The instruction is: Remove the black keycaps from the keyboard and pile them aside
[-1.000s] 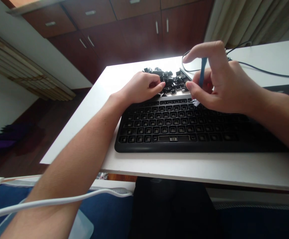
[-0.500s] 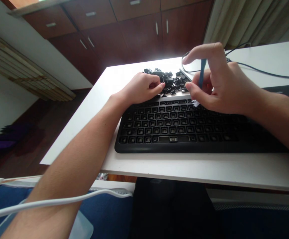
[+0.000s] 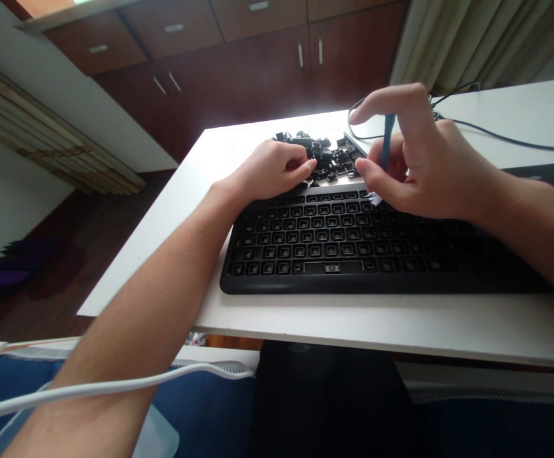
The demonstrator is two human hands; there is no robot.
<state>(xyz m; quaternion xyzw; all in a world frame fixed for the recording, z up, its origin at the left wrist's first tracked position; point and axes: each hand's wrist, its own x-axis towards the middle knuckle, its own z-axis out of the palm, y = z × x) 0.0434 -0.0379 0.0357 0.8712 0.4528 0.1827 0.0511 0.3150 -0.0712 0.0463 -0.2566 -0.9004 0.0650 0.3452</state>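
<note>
A black keyboard [image 3: 296,283] with its keycaps off lies on the white table, its rows of square sockets bare. At its far left corner rests my left hand [image 3: 270,168], fingers curled and thumb against the forefinger; what is in the fingers, if anything, is hidden. Over the far middle of the keyboard, my right hand [image 3: 429,159] grips a small brush by its blue handle [image 3: 387,141], forefinger raised. The brush's white bristles [image 3: 374,198] are down at the upper key rows. Behind the keyboard sits a heap of loose black keycaps [image 3: 322,152], right beside my left hand.
A thin dark cable [image 3: 505,132] runs over the back right of the white table [image 3: 238,318]. A white cord [image 3: 114,385] crosses in front of my left forearm. Beyond the table stand brown cabinets [image 3: 257,76]; curtains hang at both sides.
</note>
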